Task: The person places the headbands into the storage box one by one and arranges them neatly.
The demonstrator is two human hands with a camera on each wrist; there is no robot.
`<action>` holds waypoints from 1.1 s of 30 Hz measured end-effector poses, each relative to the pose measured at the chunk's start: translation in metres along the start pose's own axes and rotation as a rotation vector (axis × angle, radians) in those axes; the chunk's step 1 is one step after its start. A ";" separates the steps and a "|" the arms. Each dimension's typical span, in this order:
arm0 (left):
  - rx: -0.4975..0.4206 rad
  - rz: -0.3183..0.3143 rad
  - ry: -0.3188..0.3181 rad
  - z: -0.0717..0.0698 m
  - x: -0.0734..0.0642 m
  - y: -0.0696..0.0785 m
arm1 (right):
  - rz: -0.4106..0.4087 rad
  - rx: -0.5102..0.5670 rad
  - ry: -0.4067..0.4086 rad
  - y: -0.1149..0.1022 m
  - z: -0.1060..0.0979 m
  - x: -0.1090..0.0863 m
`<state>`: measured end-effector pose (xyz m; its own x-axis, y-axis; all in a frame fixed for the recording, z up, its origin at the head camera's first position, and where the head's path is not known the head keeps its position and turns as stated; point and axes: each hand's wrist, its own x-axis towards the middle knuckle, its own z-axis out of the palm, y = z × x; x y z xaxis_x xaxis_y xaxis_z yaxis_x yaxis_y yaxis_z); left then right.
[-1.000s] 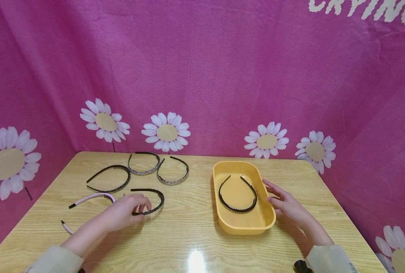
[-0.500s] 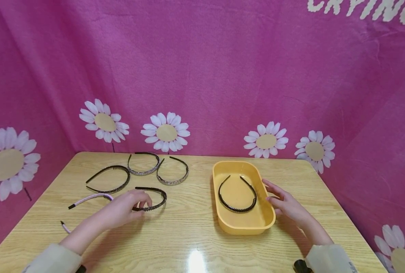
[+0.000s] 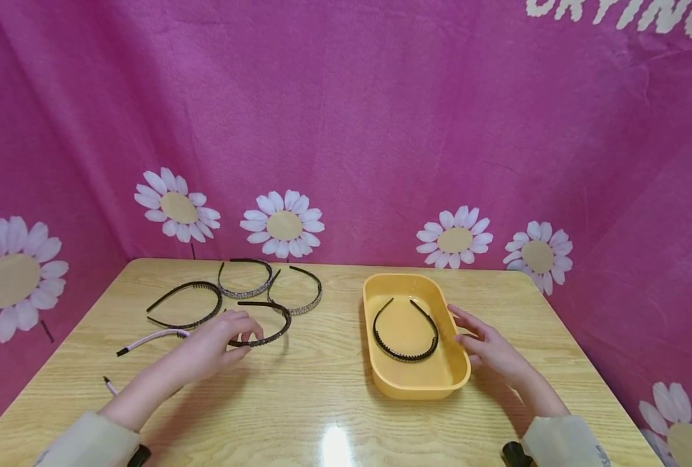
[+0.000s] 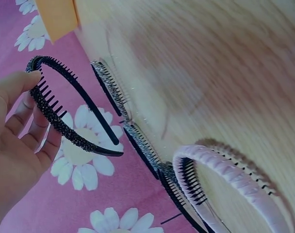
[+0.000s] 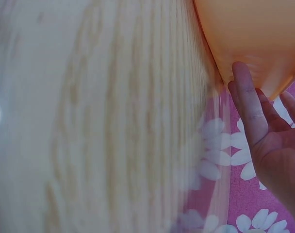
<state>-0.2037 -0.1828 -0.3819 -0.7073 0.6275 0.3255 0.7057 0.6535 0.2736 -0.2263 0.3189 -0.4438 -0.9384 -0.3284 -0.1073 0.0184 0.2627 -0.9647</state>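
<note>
My left hand point(image 3: 220, 344) pinches a black glittery headband point(image 3: 272, 336) between thumb and fingers, lifted above the table. In the left wrist view the headband point(image 4: 65, 127) shows its inner comb teeth, with the thumb pressing on the band. On the right, my right hand point(image 3: 490, 347) touches the outer right side of a yellow tray point(image 3: 416, 390), fingers extended. In the right wrist view the thumb and fingers lie against the tray wall point(image 5: 254, 43). Inside the tray lies another black headband point(image 3: 406, 359).
Beyond the left hand lie a black headband point(image 3: 185, 284) and two with silvery glitter, a left one point(image 3: 243, 293) and a right one point(image 3: 307, 308). A lilac headband point(image 3: 150, 338) is partly hidden under the left forearm. A pink flowered cloth point(image 3: 346, 130) hangs behind the table.
My left hand has raised the black headband off the table and moved it slightly away and to the right. The right hand and the tray have stayed in place.
</note>
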 end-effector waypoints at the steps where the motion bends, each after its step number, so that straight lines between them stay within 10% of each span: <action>1: 0.002 -0.001 0.010 0.000 0.001 0.001 | 0.002 -0.001 -0.001 0.000 0.000 0.000; 33: -0.057 0.115 0.301 -0.008 0.036 0.029 | 0.022 0.013 0.012 -0.001 0.000 -0.001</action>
<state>-0.2084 -0.1448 -0.3551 -0.5850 0.5368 0.6079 0.7873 0.5558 0.2669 -0.2259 0.3188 -0.4424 -0.9418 -0.3117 -0.1261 0.0440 0.2578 -0.9652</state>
